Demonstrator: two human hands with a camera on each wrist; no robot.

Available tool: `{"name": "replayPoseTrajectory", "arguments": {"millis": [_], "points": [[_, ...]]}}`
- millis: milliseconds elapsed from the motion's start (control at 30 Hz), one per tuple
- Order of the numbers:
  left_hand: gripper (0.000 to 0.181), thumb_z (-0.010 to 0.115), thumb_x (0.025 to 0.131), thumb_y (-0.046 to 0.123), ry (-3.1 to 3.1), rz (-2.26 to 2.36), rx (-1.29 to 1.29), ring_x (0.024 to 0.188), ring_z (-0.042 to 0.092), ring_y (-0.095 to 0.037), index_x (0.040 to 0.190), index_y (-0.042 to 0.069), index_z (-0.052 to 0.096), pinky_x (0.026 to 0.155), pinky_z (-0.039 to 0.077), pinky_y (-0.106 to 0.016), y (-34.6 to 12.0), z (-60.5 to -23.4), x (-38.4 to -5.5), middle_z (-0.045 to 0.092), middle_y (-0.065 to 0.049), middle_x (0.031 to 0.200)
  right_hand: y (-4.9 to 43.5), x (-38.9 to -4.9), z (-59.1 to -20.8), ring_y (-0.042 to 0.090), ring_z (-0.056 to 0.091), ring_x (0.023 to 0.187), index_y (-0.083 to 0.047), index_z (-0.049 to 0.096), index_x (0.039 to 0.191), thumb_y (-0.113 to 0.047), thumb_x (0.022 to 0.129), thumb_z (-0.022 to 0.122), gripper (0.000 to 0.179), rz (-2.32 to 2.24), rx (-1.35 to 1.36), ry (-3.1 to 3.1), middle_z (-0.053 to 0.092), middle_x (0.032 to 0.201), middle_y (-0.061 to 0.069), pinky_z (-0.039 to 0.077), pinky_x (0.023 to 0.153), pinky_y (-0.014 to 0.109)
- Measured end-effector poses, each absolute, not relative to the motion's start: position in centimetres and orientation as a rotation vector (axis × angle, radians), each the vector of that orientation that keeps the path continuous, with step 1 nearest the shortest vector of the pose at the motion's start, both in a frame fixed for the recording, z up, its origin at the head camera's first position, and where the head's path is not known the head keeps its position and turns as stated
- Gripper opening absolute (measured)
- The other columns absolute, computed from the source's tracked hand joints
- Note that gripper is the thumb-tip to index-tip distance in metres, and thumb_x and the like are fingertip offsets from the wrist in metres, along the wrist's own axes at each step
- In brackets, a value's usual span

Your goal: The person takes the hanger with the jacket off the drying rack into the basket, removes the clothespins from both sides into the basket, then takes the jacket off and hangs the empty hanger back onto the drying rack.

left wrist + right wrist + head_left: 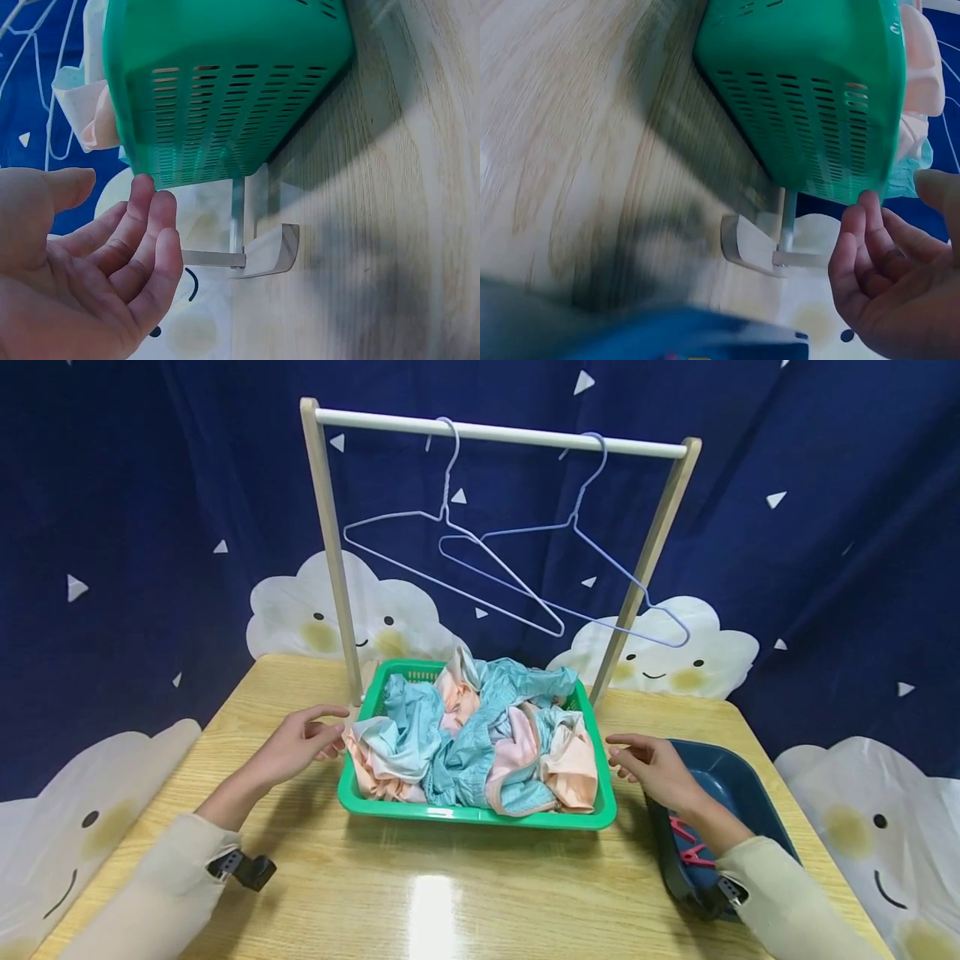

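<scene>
A green slotted basket (480, 815) stands on the table, heaped with crumpled clothes (468, 752) in teal and peach. My left hand (303, 743) hovers at the basket's left side, fingers loosely bent and holding nothing. On the opposite side my right hand (656, 768) is held the same way, its fingertips close to the basket's right rim. Both wrist views show the fingers near the slotted side walls, the left palm (90, 277) and right palm (900, 277) facing the basket.
Behind the basket rises a wooden rack with a white bar (510, 433). A white hanger (450, 578) and a bluish hanger (577, 527) hang from it. Under my right forearm sits a dark blue tub (716, 768) holding red clothespins (696, 857). The wooden table (345, 893) spreads in front.
</scene>
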State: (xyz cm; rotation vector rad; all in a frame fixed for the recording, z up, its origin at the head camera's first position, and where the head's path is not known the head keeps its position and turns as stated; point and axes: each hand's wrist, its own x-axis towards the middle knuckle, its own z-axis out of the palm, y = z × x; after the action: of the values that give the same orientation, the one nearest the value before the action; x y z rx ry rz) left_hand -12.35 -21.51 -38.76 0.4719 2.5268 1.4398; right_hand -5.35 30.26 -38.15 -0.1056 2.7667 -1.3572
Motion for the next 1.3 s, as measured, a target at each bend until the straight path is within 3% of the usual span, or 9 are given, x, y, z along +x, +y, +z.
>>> {"name": "replayPoseTrajectory", "arguments": {"millis": [133,267,500,867,1167,1300], "points": [[0.043,0.05,0.107,0.018,2.533,1.446,0.465,0.077,0.066,-0.009,0.142,-0.007,0.048,0.073,0.056,-0.028,-21.8,-38.5,-12.1,0.073,-0.018,0.096,30.9,-4.8,-37.9,0.006,0.062,0.08,0.004,0.057,0.137,-0.022,0.105,0.055,0.041,-1.254,-0.139,2.853,0.071,0.106,0.021,0.054,0.066,0.027],[0.041,0.05,0.107,0.019,2.565,1.429,0.451,0.081,0.068,-0.014,0.141,-0.005,0.05,0.074,0.057,-0.029,-22.1,-38.1,-11.9,0.072,-0.015,0.096,31.5,-4.2,-37.6,0.006,0.064,0.081,0.001,0.06,0.134,-0.024,0.105,0.056,0.039,-1.127,-0.163,2.951,0.073,0.105,0.017,0.053,0.066,0.028],[0.041,0.049,0.107,0.019,2.581,1.434,0.47,0.084,0.069,-0.02,0.14,-0.005,0.05,0.073,0.056,-0.028,-22.2,-37.6,-11.6,0.072,-0.018,0.098,32.3,-2.9,-36.8,0.027,0.069,0.093,0.0,0.061,0.134,-0.028,0.105,0.056,0.04,-0.96,-0.177,3.035,0.072,0.11,0.017,0.052,0.068,0.026],[0.04,0.048,0.107,0.019,2.572,1.442,0.48,0.082,0.068,-0.015,0.141,-0.004,0.051,0.073,0.056,-0.029,-22.1,-36.8,-10.9,0.072,-0.016,0.099,35.0,-1.5,-35.9,0.032,0.068,0.098,0.0,0.062,0.133,-0.032,0.103,0.058,0.043,-0.753,-0.088,3.101,0.07,0.114,0.019,0.051,0.07,0.033],[0.04,0.049,0.107,0.019,2.544,1.468,0.507,0.08,0.066,-0.009,0.141,-0.003,0.051,0.074,0.056,-0.029,-21.7,-36.6,-10.4,0.072,-0.017,0.099,38.1,-0.7,-36.5,0.025,0.067,0.092,0.004,0.063,0.129,-0.032,0.103,0.06,0.045,-0.67,-0.028,3.127,0.07,0.114,0.023,0.049,0.066,0.025],[0.039,0.049,0.107,0.019,2.538,1.475,0.51,0.08,0.066,-0.009,0.14,-0.002,0.051,0.074,0.056,-0.028,-21.5,-36.4,-10.1,0.071,-0.02,0.1,39.4,-0.5,-36.6,0.009,0.066,0.086,0.005,0.063,0.128,-0.033,0.103,0.059,0.045,-0.651,-0.015,3.147,0.072,0.112,0.024,0.05,0.066,0.023]]}}
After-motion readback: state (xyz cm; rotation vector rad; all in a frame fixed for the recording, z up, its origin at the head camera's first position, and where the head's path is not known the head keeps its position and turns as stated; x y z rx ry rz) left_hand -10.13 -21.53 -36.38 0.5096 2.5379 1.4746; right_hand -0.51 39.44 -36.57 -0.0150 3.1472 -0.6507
